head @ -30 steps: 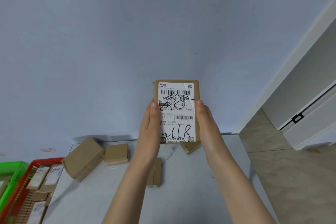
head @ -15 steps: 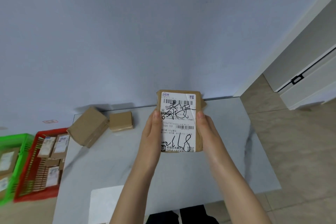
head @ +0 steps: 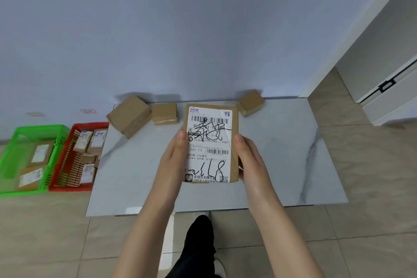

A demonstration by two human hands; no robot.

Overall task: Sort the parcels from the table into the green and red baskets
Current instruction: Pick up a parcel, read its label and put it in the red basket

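I hold a flat brown parcel (head: 211, 140) with a white shipping label and black handwriting, its label facing me, above the white marble table (head: 282, 153). My left hand (head: 174, 160) grips its left edge and my right hand (head: 247, 160) grips its right edge. Three brown parcels lie along the table's far edge: a large one (head: 128, 115) at the left, a smaller one (head: 164, 113) beside it, and a small one (head: 251, 102) at the right. A red basket (head: 65, 160) and a green basket (head: 13, 153) stand on the floor to the left, each holding labelled parcels.
A blue-grey wall runs behind the table. A white cabinet (head: 388, 97) stands at the right. The floor is beige tile (head: 361, 232). My dark-clad leg and shoe (head: 198, 244) show below the table's near edge.
The view has tilted downward, so the whole table, both baskets and the floor now show. The parcel stays gripped in both hands, lower against the table than before.
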